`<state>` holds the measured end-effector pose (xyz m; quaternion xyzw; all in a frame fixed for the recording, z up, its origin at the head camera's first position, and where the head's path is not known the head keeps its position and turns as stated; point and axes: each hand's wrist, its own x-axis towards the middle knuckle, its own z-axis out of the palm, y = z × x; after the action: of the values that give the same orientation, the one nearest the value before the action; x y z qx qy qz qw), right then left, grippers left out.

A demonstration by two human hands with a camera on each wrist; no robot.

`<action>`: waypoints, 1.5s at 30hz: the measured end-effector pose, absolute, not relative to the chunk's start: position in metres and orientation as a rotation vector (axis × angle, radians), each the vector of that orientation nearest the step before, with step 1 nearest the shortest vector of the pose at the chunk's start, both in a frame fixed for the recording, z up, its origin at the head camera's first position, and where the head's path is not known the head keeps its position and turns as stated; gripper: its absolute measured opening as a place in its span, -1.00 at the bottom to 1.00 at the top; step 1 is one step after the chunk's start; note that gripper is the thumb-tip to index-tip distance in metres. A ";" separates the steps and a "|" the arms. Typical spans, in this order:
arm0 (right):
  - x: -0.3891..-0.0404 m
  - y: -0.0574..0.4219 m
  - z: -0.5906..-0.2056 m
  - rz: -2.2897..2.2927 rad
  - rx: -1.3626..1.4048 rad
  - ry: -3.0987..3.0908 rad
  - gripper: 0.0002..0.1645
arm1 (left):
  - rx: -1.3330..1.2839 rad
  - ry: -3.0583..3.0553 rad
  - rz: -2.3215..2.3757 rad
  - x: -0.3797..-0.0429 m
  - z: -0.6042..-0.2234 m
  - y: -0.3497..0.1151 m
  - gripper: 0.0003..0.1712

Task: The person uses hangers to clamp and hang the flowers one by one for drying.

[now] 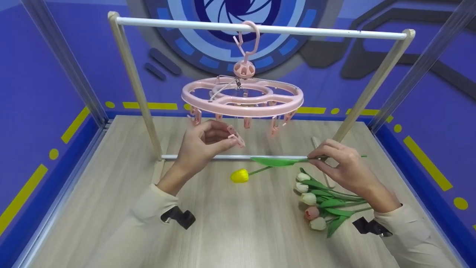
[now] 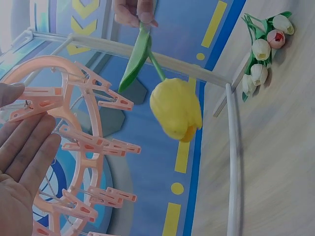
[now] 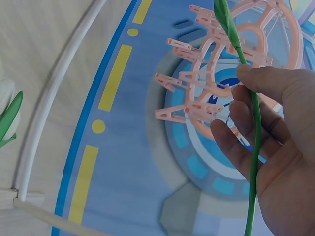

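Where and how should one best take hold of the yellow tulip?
Probably by its thin bare stem, pinched from the person's right, where the right hand holds it: in the head view, the yellow bloom and broad leaf extend leftward.

"How's the left hand (image 1: 197,147) set?"

"Thumb and fingertips pinching, with the left wrist (image 1: 174,180) behind the grip and the sleeved left forearm (image 1: 143,216) running back from it."

"And the right hand (image 1: 344,163)?"

"Thumb and index pinching, the other fingers loosely bent beside that grip, the right wrist (image 1: 385,199) behind it."
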<state>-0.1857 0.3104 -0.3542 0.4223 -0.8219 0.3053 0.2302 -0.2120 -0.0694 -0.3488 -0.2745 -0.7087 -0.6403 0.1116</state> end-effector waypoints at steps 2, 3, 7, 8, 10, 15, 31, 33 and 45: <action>-0.186 0.307 -0.354 0.838 1.166 -2.263 -0.67 | -0.809 -2.079 -1.883 -0.212 -0.349 -0.069 -0.67; -0.185 0.306 -0.353 0.841 1.168 -2.264 -0.68 | -0.812 -2.078 -1.884 -0.212 -0.349 -0.069 -0.67; -0.184 0.298 -0.350 0.863 1.172 -2.275 -0.53 | -0.808 -2.091 -1.888 -0.211 -0.348 -0.067 -0.68; -0.184 0.297 -0.349 0.869 1.176 -2.277 -0.53 | -0.807 -2.094 -1.887 -0.211 -0.347 -0.067 -0.68; -0.185 0.294 -0.348 0.874 1.185 -2.277 -0.51 | -0.807 -2.098 -1.884 -0.210 -0.347 -0.066 -0.69; -0.186 0.286 -0.346 0.871 1.214 -2.257 -0.47 | -0.825 -2.090 -1.872 -0.210 -0.348 -0.064 -0.70; -0.190 0.263 -0.340 0.836 1.182 -2.217 -0.60 | -0.803 -2.120 -1.897 -0.208 -0.346 -0.058 -0.70; -0.191 0.260 -0.340 0.835 1.195 -2.215 -0.60 | -0.799 -2.125 -1.896 -0.208 -0.346 -0.057 -0.69; -0.194 0.251 -0.339 0.833 1.235 -2.258 -0.60 | -0.814 -2.135 -1.904 -0.207 -0.348 -0.054 -0.70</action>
<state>-0.1942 0.2514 -0.3394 0.4457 -0.8149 0.3008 0.2163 -0.2074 -0.0537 -0.3483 -0.2726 -0.7153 -0.6379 0.0836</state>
